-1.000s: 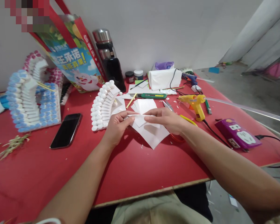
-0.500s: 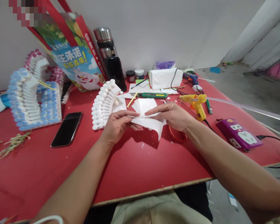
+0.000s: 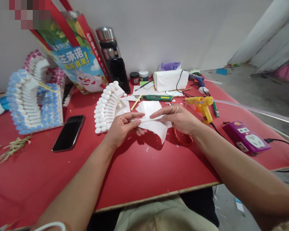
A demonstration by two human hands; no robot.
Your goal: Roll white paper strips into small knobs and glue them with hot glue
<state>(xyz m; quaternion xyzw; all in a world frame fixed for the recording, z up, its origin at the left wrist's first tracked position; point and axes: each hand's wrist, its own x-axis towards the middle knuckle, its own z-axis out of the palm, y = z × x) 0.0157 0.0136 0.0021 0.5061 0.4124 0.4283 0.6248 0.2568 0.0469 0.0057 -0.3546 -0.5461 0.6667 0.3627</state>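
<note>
Both of my hands hold a folded white paper sheet (image 3: 156, 127) a little above the red table (image 3: 139, 170). My left hand (image 3: 123, 127) pinches its left end between thumb and fingers. My right hand (image 3: 177, 118) grips its right end, fingers pressed along the fold. A fanned stack of white paper squares (image 3: 148, 107) lies just behind the hands. A white stepped model with rounded white pegs (image 3: 107, 107) stands to the left of my left hand.
A black phone (image 3: 68, 132) lies at the left. A blue and white peg model (image 3: 32, 102) and a printed bag (image 3: 73, 57) stand behind it. A yellow glue gun (image 3: 202, 106), purple power strip (image 3: 245, 138), red ring (image 3: 183, 138), green knife (image 3: 157, 97), flask (image 3: 113, 61) and tissue box (image 3: 170, 80) sit to the right and back.
The paper sheet lay partly flat on the table; both hands have lifted and folded it tighter, and the hands now sit slightly higher and farther back.
</note>
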